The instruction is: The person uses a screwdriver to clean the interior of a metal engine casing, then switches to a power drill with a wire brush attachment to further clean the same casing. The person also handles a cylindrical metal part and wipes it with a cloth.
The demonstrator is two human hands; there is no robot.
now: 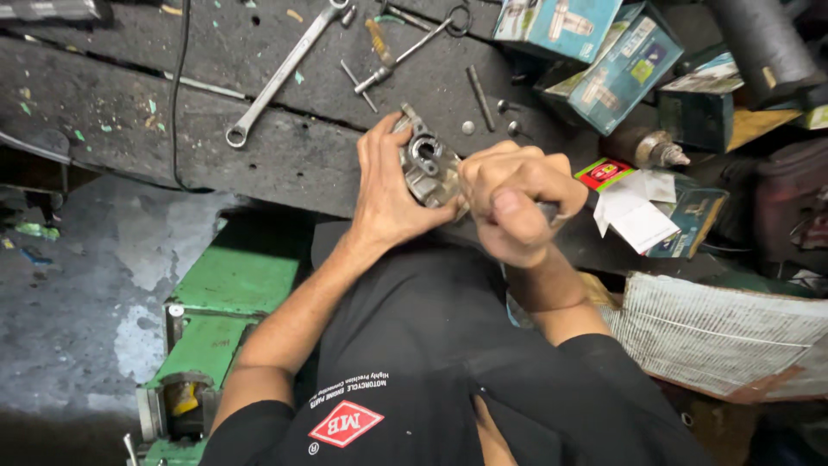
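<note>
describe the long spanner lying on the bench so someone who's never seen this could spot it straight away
Start at the dark, worn workbench across the top of the view. The spanner lies diagonally, up and left of the left hand. It is the longest tool there, with a ring at its lower end.

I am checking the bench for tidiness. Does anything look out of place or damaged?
Yes. Tools lie scattered on the worn bench: a wrench, loose bolts. The boxes are piled askew. The left hand and right hand hold a metal part.
</note>
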